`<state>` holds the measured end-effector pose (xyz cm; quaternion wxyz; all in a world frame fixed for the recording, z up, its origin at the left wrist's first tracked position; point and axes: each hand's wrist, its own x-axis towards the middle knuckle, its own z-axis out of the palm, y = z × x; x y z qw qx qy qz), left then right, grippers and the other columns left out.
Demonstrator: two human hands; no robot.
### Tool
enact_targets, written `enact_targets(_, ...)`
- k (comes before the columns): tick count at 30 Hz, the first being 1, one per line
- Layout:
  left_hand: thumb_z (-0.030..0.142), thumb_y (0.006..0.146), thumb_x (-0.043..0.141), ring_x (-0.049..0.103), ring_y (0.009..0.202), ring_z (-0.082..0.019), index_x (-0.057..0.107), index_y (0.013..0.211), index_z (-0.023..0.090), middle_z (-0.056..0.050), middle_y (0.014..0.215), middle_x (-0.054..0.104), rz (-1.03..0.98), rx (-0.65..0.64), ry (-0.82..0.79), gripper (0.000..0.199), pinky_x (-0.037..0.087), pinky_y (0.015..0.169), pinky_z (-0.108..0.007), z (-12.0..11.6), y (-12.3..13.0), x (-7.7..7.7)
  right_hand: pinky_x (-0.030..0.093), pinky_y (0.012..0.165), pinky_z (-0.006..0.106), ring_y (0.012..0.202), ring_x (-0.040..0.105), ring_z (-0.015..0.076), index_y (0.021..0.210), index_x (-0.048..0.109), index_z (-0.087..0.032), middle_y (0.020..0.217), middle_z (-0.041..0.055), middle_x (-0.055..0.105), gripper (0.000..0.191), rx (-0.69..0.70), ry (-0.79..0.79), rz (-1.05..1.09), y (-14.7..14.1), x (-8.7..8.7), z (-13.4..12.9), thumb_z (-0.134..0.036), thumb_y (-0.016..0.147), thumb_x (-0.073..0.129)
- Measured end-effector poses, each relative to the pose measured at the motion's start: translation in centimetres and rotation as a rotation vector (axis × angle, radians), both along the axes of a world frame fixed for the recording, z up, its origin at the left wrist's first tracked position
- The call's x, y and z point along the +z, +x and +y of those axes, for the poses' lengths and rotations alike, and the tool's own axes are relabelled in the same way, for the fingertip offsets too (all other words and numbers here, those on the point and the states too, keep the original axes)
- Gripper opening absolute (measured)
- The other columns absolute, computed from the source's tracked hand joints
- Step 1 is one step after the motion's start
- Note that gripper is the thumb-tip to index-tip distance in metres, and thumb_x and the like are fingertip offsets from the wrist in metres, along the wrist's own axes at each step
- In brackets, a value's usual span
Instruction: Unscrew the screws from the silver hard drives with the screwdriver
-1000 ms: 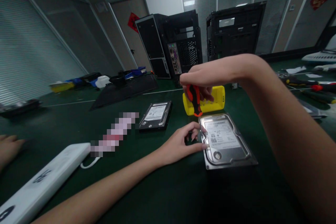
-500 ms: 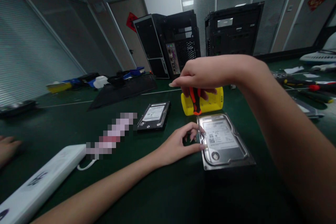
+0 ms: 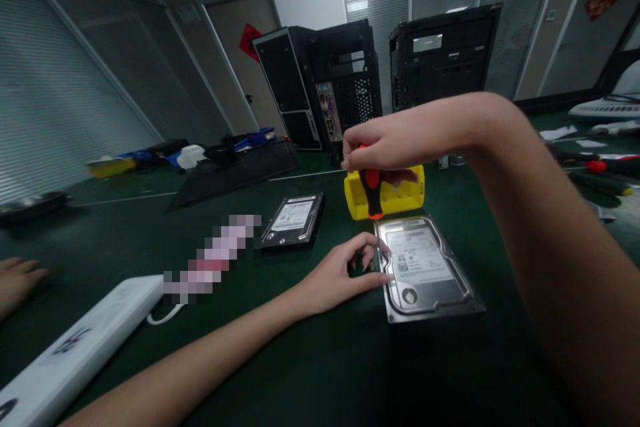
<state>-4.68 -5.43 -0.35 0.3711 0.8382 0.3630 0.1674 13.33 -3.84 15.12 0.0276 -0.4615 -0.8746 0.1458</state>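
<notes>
A silver hard drive point(image 3: 425, 267) lies label up on the dark green table. My left hand point(image 3: 343, 273) is closed on its left edge, thumb and forefinger at the rim and the other fingers curled. Above the drive's far left corner, my right hand point(image 3: 380, 143) is wrapped round the handle of a red and black screwdriver point(image 3: 373, 195). The screwdriver stands upright, its thin shaft running down along the drive's left edge. Its tip is hard to make out near my left fingertips. A yellow plastic tray point(image 3: 405, 197) sits just behind the drive, partly covered by my right hand.
A second hard drive point(image 3: 293, 220) lies to the left. Two black computer cases point(image 3: 280, 73) point(image 3: 445, 57) stand at the back. A white box point(image 3: 85, 340) is at the near left, beside another person's hand point(image 3: 20, 283). Tools point(image 3: 607, 165) lie at the right.
My right hand has turned on the screwdriver handle, its fingers curling in closer and its wrist rising slightly. My left hand and the hard drive stay nearly still.
</notes>
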Motion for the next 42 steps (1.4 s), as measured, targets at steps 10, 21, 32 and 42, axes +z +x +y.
enact_targets(10,0.043,0.079,0.059,0.043,0.073,-0.013,0.051,0.106,0.019,0.003,0.078,0.043,-0.018,-0.007,-0.015,0.037,0.034,0.068,-0.024,-0.09,0.20,0.15,0.038,0.054,0.023,0.057,0.053,0.0106,0.085,0.060,-0.010,0.062,0.0031,0.053,0.066,-0.040,0.023,0.038,-0.11,-0.40,0.12,-0.066,0.081,0.025)
enact_targets(21,0.045,0.079,0.059,0.040,0.068,-0.011,0.048,0.099,0.018,0.004,0.074,0.039,-0.043,0.031,-0.013,0.035,0.033,0.063,-0.023,0.09,0.02,-0.36,0.039,0.056,0.024,0.055,0.052,0.0091,0.100,0.058,-0.009,0.067,0.0031,0.056,0.052,0.011,-0.005,-0.003,-0.44,0.02,0.00,-0.046,0.090,0.022)
enact_targets(32,0.045,0.086,0.046,0.040,0.065,-0.012,0.050,0.089,0.017,0.003,0.070,0.041,0.017,0.065,0.062,0.028,0.032,0.059,-0.023,-0.18,0.32,0.07,0.042,0.058,0.027,0.052,0.052,0.0107,0.074,0.062,-0.009,0.058,0.0046,0.055,0.058,-0.015,0.048,-0.008,-0.34,-0.22,-0.23,-0.051,0.088,0.024)
enact_targets(42,0.046,0.083,0.052,0.042,0.067,-0.012,0.050,0.086,0.018,0.004,0.072,0.044,0.033,0.040,0.060,0.028,0.032,0.061,-0.023,-0.17,0.25,0.23,0.040,0.052,0.027,0.048,0.051,0.0110,0.078,0.065,-0.007,0.055,0.0054,0.056,0.050,-0.046,0.095,-0.011,-0.33,-0.22,-0.11,-0.040,0.087,0.028)
